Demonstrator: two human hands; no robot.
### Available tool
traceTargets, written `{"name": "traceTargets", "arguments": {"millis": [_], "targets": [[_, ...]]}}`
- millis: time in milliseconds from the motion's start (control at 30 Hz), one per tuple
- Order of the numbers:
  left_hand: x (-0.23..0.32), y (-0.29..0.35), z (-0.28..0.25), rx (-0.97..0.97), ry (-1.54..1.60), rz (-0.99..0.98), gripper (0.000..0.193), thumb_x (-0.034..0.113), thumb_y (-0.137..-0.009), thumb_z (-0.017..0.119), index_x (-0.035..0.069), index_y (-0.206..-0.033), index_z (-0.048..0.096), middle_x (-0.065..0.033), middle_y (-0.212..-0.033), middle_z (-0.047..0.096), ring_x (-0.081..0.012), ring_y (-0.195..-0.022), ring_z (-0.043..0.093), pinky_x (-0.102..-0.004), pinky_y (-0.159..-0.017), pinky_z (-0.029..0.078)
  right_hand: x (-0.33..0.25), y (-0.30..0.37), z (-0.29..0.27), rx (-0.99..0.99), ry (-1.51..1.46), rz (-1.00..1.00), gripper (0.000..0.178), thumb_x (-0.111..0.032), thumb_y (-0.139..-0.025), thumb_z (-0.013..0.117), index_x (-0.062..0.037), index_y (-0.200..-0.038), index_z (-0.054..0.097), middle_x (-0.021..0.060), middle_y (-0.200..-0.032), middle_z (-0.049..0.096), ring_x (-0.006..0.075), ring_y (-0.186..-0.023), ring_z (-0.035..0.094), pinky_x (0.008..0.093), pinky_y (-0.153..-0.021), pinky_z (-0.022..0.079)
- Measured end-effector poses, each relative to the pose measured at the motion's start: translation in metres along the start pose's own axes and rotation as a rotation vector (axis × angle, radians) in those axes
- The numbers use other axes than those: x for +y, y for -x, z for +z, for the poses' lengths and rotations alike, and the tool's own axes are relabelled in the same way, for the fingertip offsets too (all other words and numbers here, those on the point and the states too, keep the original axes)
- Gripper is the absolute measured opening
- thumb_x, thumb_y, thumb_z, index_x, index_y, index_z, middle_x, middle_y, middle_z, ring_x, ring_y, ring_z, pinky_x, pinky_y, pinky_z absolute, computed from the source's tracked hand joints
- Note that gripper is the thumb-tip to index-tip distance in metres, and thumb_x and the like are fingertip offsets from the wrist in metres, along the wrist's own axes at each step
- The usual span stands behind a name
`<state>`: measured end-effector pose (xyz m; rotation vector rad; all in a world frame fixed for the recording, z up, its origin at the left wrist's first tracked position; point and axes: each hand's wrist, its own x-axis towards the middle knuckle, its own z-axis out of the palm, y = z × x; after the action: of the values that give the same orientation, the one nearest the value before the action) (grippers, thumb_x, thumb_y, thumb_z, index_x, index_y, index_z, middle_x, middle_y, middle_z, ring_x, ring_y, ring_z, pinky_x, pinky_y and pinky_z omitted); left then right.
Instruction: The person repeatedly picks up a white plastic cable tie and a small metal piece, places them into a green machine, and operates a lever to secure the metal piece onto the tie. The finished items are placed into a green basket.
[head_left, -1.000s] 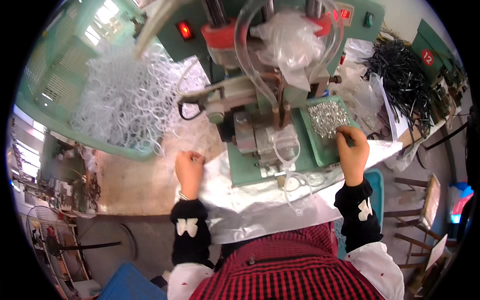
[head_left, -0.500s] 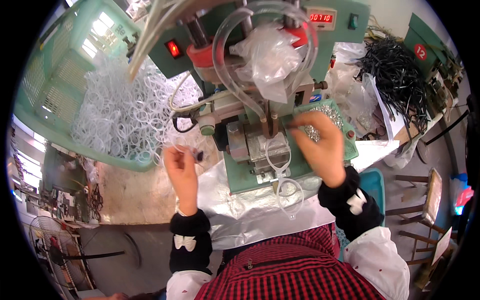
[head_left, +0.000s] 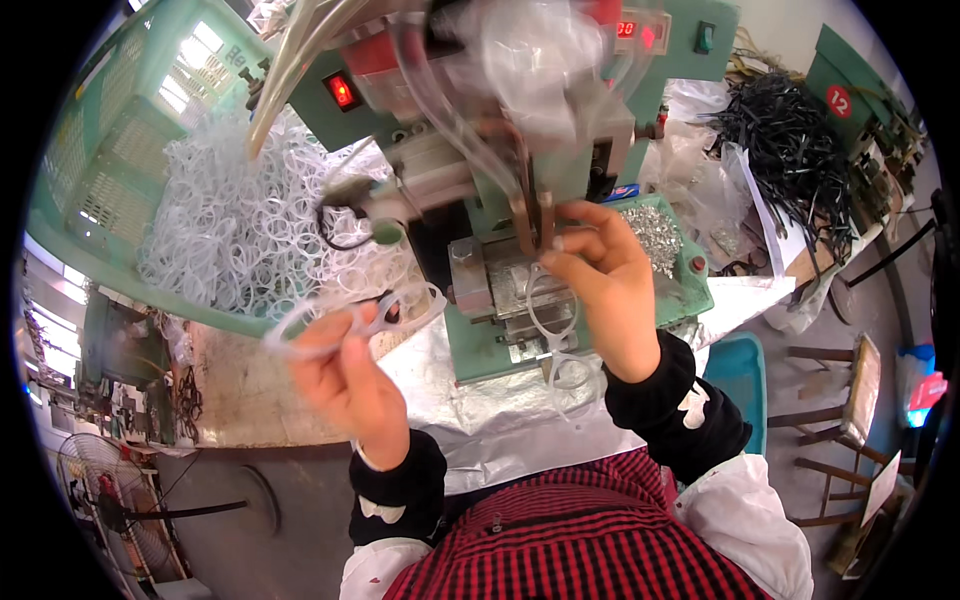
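A translucent white plastic glasses frame, two rings joined, is gripped in my left hand, which is slightly blurred. Something small and dark shows at the middle of that frame. A second, clearer glasses frame lies across the metal jig of a green press machine, its lower ring hanging over the front edge. My right hand is closed at the upper end of this frame, thumb and fingers beside the brown metal prongs. The exact pinch point is partly hidden.
At the left, a big green crate holds a heap of clear frames. A green tray of small silvery metal parts adjoins the press on the right. Black strips are piled farther right. A blue basin stands below the table edge.
My left hand has come away from the heap with a glasses frame. My right hand has moved from beside the parts tray to the frame on the jig. The press head looks blurred and shifted.
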<state>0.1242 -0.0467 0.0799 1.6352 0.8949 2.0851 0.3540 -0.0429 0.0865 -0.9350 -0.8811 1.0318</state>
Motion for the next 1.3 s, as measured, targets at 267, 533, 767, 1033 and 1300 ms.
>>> {"name": "traceTargets", "arguments": {"millis": [267, 533, 767, 1033, 1300], "targets": [[0.026, -0.005, 0.023, -0.596, 0.008, 0.562, 0.031, -0.005, -0.076, 0.070, 0.004, -0.103, 0.060, -0.0240, -0.107, 0.071, -0.0333, -0.079, 0.070, -0.0359, -0.056, 0.054, -0.012, 0.013, 0.007, -0.069, 0.131, -0.098, 0.047, 0.007, -0.083, 0.061, 0.0021, -0.130, 0.056, 0.0113, -0.111, 0.069, 0.0161, -0.101, 0.065, 0.0293, -0.093, 0.048], [0.004, 0.009, 0.063, -0.753, -0.185, 0.783, 0.015, 0.003, -0.070, 0.071, 0.008, -0.080, 0.062, -0.0077, -0.105, 0.069, -0.0265, -0.086, 0.067, -0.0374, -0.072, 0.062, 0.055, -0.010, -0.153, 0.296, 0.766, -0.346, 0.038, 0.003, -0.085, 0.059, -0.0026, -0.122, 0.063, 0.0078, -0.109, 0.068, 0.0160, -0.104, 0.062, 0.0285, -0.092, 0.047], [0.003, 0.013, 0.054, -0.784, -0.215, 0.713, 0.021, 0.006, -0.069, 0.073, 0.008, -0.088, 0.066, -0.0087, -0.112, 0.069, -0.0275, -0.086, 0.066, -0.0409, -0.080, 0.061, 0.042, 0.011, -0.124, 0.214, 1.369, -0.374, 0.007, -0.006, -0.077, 0.072, -0.0049, -0.082, 0.068, 0.0122, -0.087, 0.066, 0.0366, -0.090, 0.060, 0.0451, -0.094, 0.047], [0.046, 0.051, -0.015, -0.439, -0.353, 0.437, 0.017, 0.000, -0.081, 0.067, 0.002, -0.098, 0.067, -0.0126, -0.112, 0.070, -0.0286, -0.087, 0.065, -0.0477, -0.093, 0.051, 0.052, 0.015, -0.124, 0.268, 1.048, -0.327, 0.011, -0.005, -0.082, 0.072, -0.0028, -0.091, 0.067, 0.0103, -0.082, 0.066, 0.0263, -0.079, 0.065, 0.0353, -0.078, 0.051], [-0.027, -0.061, -0.033, -0.303, -1.018, 0.290, 0.016, 0.008, -0.080, 0.078, 0.002, -0.092, 0.070, -0.0107, -0.098, 0.067, -0.0290, -0.096, 0.060, -0.0390, -0.087, 0.046, 0.034, -0.002, -0.088, 0.218, 0.963, -0.527, 0.011, -0.001, -0.083, 0.070, -0.0029, -0.093, 0.070, 0.0111, -0.089, 0.069, 0.0301, -0.088, 0.064, 0.0370, -0.079, 0.049]]}}
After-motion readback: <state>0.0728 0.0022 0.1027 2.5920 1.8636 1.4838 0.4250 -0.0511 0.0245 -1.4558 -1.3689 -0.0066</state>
